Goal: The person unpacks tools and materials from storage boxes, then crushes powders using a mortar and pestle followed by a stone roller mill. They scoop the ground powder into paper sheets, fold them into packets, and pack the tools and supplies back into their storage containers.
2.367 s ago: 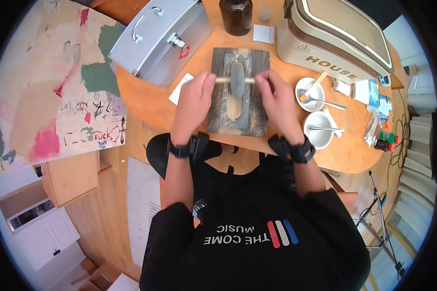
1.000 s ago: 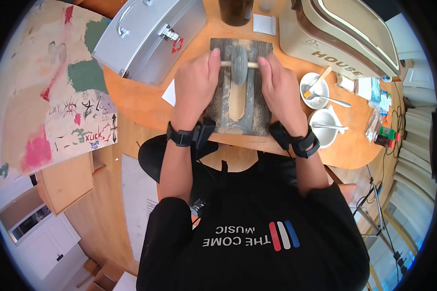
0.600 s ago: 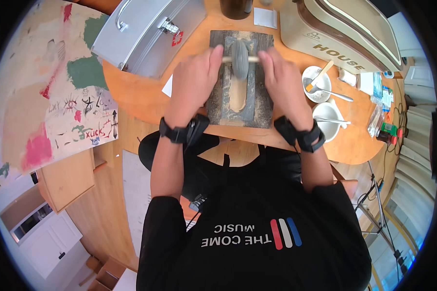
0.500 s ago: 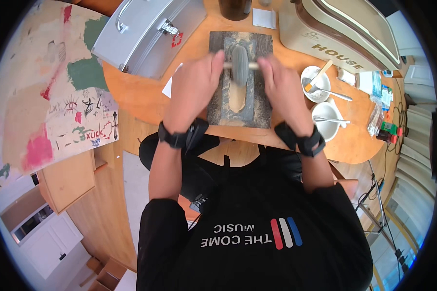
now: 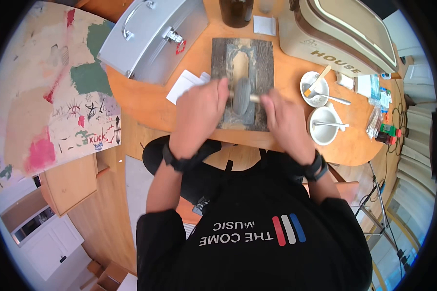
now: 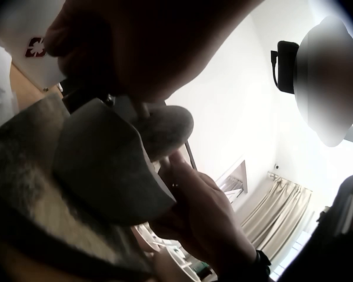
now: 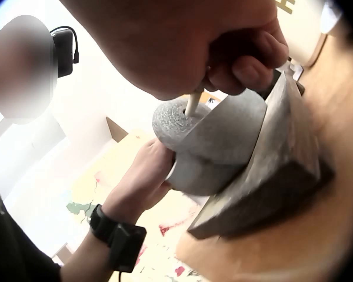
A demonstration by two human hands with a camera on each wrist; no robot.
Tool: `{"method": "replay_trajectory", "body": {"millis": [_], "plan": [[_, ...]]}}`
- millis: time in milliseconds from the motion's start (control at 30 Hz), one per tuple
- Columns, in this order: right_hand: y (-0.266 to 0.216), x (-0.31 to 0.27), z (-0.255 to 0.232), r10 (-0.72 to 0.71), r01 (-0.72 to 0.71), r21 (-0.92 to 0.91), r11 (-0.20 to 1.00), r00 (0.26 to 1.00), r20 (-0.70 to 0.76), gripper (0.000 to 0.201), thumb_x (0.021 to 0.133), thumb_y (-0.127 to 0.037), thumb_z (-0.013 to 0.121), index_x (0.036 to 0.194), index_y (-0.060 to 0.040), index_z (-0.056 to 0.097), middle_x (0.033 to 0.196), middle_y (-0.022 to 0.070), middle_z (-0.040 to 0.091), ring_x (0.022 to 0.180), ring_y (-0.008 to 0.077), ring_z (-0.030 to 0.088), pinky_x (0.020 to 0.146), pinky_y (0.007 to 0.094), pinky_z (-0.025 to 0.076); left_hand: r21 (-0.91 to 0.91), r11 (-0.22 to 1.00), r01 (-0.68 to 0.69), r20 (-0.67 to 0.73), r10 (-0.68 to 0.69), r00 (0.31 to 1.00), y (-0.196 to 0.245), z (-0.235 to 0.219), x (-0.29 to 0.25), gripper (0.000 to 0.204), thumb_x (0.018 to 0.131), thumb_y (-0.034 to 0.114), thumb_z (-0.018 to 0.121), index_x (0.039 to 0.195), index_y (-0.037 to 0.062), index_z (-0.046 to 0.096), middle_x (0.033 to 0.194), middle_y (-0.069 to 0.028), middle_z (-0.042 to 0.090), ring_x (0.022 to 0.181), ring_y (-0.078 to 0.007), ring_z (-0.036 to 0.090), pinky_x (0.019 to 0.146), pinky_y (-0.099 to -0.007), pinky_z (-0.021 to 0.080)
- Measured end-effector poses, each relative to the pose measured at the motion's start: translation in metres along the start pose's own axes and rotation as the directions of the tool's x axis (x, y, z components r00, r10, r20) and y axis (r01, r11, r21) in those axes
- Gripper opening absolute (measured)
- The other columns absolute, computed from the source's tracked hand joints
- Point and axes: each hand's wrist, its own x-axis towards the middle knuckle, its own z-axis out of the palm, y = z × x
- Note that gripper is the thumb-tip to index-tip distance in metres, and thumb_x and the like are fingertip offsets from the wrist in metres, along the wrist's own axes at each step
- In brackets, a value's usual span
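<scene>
Both hands grip the pale wooden axle (image 5: 255, 98) of a grey stone grinding wheel (image 5: 242, 96), one at each end. My left hand (image 5: 199, 114) curls round the left end, with the thumb lying along the top. Round the right end my right hand (image 5: 289, 121) is curled in the same way. The wheel sits upright in the near half of a long stone grinding trough (image 5: 240, 120). Tan powder (image 5: 240, 65) shows along the trough's far half. Under the trough lies a dark, dusty board (image 5: 265, 53). In the right wrist view, curled fingers (image 7: 253, 70) hang above the trough.
A silver case (image 5: 150, 41) stands back left, beside white paper (image 5: 182, 86). At the back are a brown jar (image 5: 237, 12) and a beige bin (image 5: 320, 41). Right of the board sit a bowl with a brush (image 5: 318, 87) and a white mortar (image 5: 324, 138).
The wheel has rolled from the trough's far half to its near half, both hands coming toward the body with it. Powder in the far half is now uncovered. The grip is unchanged.
</scene>
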Motion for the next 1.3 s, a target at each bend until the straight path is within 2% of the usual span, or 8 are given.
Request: {"method": "replay_trajectory", "body": {"millis": [267, 467, 600, 667, 900, 1067, 1233, 1300], "plan": [[0.023, 0.067, 0.012, -0.093, 0.082, -0.102, 0.991, 0.989, -0.112, 0.034, 0.109, -0.034, 0.051, 0.089, -0.0069, 0.058, 0.059, 0.0195, 0.059, 0.054, 0.0436, 0.061, 0.047, 0.0522, 0.047, 0.003, 1.000, -0.020, -0.042, 0.021, 0.999, -0.025, 0.013, 0.057, 0.053, 0.110, 0.035, 0.042, 0.081, 0.0029, 0.073, 0.071, -0.0235, 0.066, 0.070, -0.0449, 0.066, 0.066, -0.0546, 0.052], [-0.009, 0.005, -0.005, -0.039, 0.043, -0.051, 0.998, 0.995, 0.091, 0.036, 0.108, -0.037, 0.053, 0.089, -0.0070, 0.058, 0.058, 0.0185, 0.058, 0.052, 0.0422, 0.061, 0.047, 0.0517, 0.047, 0.033, 0.998, 0.046, 0.043, -0.047, 0.998, -0.005, -0.006, 0.003, 0.053, 0.110, 0.036, 0.043, 0.081, 0.0016, 0.071, 0.074, -0.0251, 0.067, 0.070, -0.0465, 0.066, 0.067, -0.0555, 0.053], [0.012, 0.036, 0.005, -0.069, 0.071, -0.079, 0.994, 0.997, 0.027, 0.036, 0.108, -0.036, 0.053, 0.088, -0.0064, 0.058, 0.059, 0.0192, 0.059, 0.053, 0.0419, 0.061, 0.047, 0.0512, 0.047, 0.142, 0.990, -0.013, -0.003, 0.014, 1.000, -0.012, 0.000, 0.024, 0.053, 0.109, 0.036, 0.044, 0.079, 0.0015, 0.070, 0.070, -0.0249, 0.066, 0.068, -0.0458, 0.066, 0.066, -0.0541, 0.053], [0.025, 0.063, 0.008, -0.131, 0.114, -0.203, 0.972, 0.988, -0.075, 0.036, 0.108, -0.035, 0.054, 0.088, -0.0064, 0.060, 0.059, 0.0194, 0.060, 0.053, 0.0417, 0.062, 0.048, 0.0506, 0.048, 0.104, 0.993, -0.052, -0.123, 0.065, 0.990, -0.017, 0.009, 0.046, 0.054, 0.109, 0.036, 0.045, 0.077, 0.0014, 0.071, 0.070, -0.0249, 0.066, 0.067, -0.0459, 0.065, 0.065, -0.0537, 0.052], [0.003, 0.016, -0.005, -0.022, 0.030, -0.119, 0.992, 0.997, 0.070, 0.035, 0.108, -0.034, 0.054, 0.088, -0.0055, 0.060, 0.059, 0.0212, 0.059, 0.055, 0.0437, 0.062, 0.049, 0.0518, 0.048, 0.039, 0.997, 0.063, 0.034, -0.064, 0.997, -0.001, -0.001, 0.009, 0.055, 0.110, 0.037, 0.044, 0.081, 0.0002, 0.072, 0.077, -0.0272, 0.066, 0.075, -0.0466, 0.065, 0.069, -0.0539, 0.050], [0.016, 0.029, -0.005, -0.079, 0.088, -0.096, 0.992, 0.992, 0.095, 0.036, 0.109, -0.034, 0.051, 0.093, -0.0059, 0.065, 0.065, 0.0220, 0.063, 0.062, 0.0447, 0.064, 0.054, 0.0538, 0.050, 0.106, 0.994, -0.005, 0.086, -0.004, 0.996, -0.004, -0.008, 0.020, 0.052, 0.110, 0.038, 0.044, 0.088, 0.0000, 0.071, 0.078, -0.0265, 0.066, 0.077, -0.0469, 0.065, 0.069, -0.0545, 0.050], [0.025, 0.077, -0.003, -0.121, 0.126, -0.150, 0.981, 0.992, 0.042, 0.038, 0.110, -0.038, 0.046, 0.097, -0.0073, 0.064, 0.069, 0.0211, 0.065, 0.067, 0.0437, 0.066, 0.058, 0.0546, 0.051, -0.030, 0.998, -0.052, -0.011, 0.051, 0.999, -0.024, -0.001, 0.054, 0.059, 0.111, 0.043, 0.037, 0.089, 0.0014, 0.073, 0.077, -0.0276, 0.066, 0.076, -0.0482, 0.065, 0.072, -0.0548, 0.051], [0.016, 0.057, -0.002, -0.004, 0.016, -0.123, 0.992, 0.995, 0.103, 0.038, 0.110, -0.038, 0.046, 0.094, -0.0065, 0.062, 0.068, 0.0222, 0.064, 0.066, 0.0448, 0.064, 0.057, 0.0540, 0.050, -0.090, 0.996, -0.017, 0.004, 0.018, 1.000, -0.024, 0.007, 0.031, 0.056, 0.110, 0.042, 0.038, 0.091, 0.0018, 0.072, 0.078, -0.0277, 0.066, 0.078, -0.0488, 0.065, 0.072, -0.0552, 0.051]]}}
